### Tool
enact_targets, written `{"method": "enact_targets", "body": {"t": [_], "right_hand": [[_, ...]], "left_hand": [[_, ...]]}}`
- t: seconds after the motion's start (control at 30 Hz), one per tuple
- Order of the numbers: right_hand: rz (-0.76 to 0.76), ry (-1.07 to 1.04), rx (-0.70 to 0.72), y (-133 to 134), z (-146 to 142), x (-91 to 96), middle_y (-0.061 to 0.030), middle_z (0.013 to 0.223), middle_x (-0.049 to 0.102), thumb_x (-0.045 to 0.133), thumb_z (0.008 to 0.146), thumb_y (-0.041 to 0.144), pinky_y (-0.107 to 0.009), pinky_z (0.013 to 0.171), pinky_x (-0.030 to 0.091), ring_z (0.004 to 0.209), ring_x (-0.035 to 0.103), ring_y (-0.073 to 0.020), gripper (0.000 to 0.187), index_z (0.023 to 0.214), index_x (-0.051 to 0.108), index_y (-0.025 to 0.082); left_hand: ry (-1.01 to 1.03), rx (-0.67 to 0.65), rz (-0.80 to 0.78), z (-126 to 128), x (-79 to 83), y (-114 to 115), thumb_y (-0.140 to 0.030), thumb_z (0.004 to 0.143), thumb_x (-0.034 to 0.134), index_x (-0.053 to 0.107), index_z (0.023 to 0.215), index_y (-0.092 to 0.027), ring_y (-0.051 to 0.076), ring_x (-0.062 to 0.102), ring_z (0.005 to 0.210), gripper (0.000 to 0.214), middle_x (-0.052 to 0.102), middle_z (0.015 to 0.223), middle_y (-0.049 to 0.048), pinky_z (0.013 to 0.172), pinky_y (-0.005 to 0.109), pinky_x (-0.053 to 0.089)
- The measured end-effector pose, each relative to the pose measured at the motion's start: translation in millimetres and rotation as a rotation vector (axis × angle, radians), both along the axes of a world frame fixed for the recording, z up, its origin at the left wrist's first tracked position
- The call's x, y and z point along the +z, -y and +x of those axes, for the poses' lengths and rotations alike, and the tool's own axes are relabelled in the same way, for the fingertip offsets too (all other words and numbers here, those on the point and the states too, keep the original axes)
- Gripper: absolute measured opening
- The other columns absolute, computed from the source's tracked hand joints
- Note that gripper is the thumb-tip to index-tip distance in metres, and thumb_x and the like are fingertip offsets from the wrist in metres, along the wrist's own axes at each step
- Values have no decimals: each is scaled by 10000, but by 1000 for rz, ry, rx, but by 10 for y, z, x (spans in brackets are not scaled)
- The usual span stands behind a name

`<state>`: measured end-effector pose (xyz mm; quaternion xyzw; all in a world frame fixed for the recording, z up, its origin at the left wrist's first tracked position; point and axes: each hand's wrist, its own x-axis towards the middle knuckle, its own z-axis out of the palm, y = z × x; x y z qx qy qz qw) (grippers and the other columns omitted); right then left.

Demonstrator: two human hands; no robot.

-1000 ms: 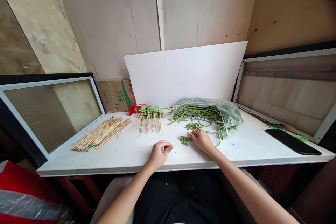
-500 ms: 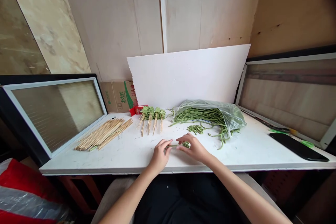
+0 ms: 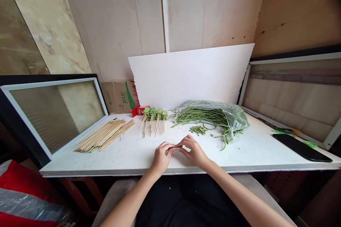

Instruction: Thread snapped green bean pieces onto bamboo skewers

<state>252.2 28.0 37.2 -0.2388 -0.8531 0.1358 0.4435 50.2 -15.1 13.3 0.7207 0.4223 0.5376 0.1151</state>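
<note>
My left hand [image 3: 161, 156] and my right hand [image 3: 194, 152] meet near the front edge of the white table [image 3: 128, 156], both pinched on a thin skewer with green bean pieces [image 3: 178, 147] held between them. Behind the hands lies a small heap of cut green bean pieces [image 3: 197, 129]. A clear plastic bag of long green beans [image 3: 213, 115] lies further back on the right. Finished bean skewers [image 3: 154, 117] are lined up at the back middle. A pile of bare bamboo skewers [image 3: 106, 135] lies on the left.
A white board [image 3: 191, 74] leans on the wall behind the table. A cardboard box [image 3: 118, 96] and a small red carton [image 3: 138, 110] stand at the back left. A black phone [image 3: 302, 143] lies at the right. Framed glass panels flank the table on both sides.
My right hand left the cut bean pieces and came over to my left hand. Both hands now pinch the skewer with bean pieces between them.
</note>
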Motion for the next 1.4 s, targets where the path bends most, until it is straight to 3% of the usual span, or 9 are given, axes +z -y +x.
{"method": "enact_targets", "body": {"t": [0.13, 0.37, 0.67, 0.8, 0.9, 1.0, 1.1, 1.17, 1.4], "right_hand": [[-32, -23, 7, 48, -20, -3, -81, 856, 703, 645, 977, 324, -408, 800, 502, 888, 579, -260, 122, 962, 735, 243], [-152, -75, 33, 85, -77, -64, -51, 798, 690, 645, 938, 224, -365, 753, 464, 882, 565, -249, 119, 846, 718, 244], [-288, -181, 89, 27, -107, -166, -53, 758, 683, 697, 917, 458, -324, 700, 460, 810, 589, -223, 266, 788, 725, 227], [-318, -251, 111, -13, -108, -171, -57, 768, 695, 673, 923, 538, -318, 683, 472, 765, 607, -210, 344, 817, 727, 215], [-273, -223, -1, -82, -4, -71, -76, 838, 728, 684, 917, 536, -335, 697, 479, 802, 627, -229, 327, 892, 775, 223], [-147, -76, -207, -236, 219, 30, -94, 871, 735, 647, 938, 537, -402, 825, 473, 898, 619, -275, 339, 942, 815, 243], [-110, 90, -485, -436, 468, 16, -122, 847, 720, 568, 961, 548, -431, 823, 452, 895, 596, -311, 426, 884, 828, 218], [-130, 185, -589, -540, 589, -53, -125, 842, 719, 562, 958, 526, -416, 805, 447, 899, 598, -319, 426, 832, 823, 215], [-236, 293, -641, -604, 670, -185, -136, 740, 718, 532, 989, 536, -379, 792, 450, 899, 628, -328, 476, 749, 788, 214]], "left_hand": [[-59, 2, 7, 10, 15, 26, -230, 979, 627, 784, 1022, -211, 211, 687, 877, 164, 746, 949, 80, 809, 333, 537], [-192, 57, 33, 25, 0, 26, 14, 850, 573, 786, 809, -226, 191, 631, 752, 324, 755, 821, 29, 786, 349, 480], [84, -155, -110, 49, 38, 9, -15, 822, 552, 771, 760, -178, 159, 655, 662, 279, 711, 741, 45, 653, 275, 524], [152, -193, -158, 69, 40, 8, -23, 823, 559, 766, 741, -168, 161, 663, 680, 266, 712, 730, 50, 670, 268, 538], [173, -165, -163, 52, 50, 1, -139, 890, 632, 790, 810, -165, 164, 655, 683, 179, 723, 768, 65, 674, 277, 538], [147, -95, -164, 9, 39, -22, -258, 929, 666, 803, 910, -166, 165, 644, 692, 166, 722, 817, 76, 693, 289, 535], [101, -30, -173, -30, -2, -56, -271, 952, 633, 795, 978, -167, 195, 677, 802, 194, 735, 915, 99, 752, 310, 544], [71, -6, -176, -47, -34, -78, -272, 962, 608, 789, 1020, -171, 211, 688, 864, 215, 738, 978, 112, 788, 328, 551], [123, -6, -244, -60, -109, -136, -261, 961, 584, 745, 1106, -162, 220, 701, 948, 238, 737, 1063, 124, 863, 363, 564]]}}
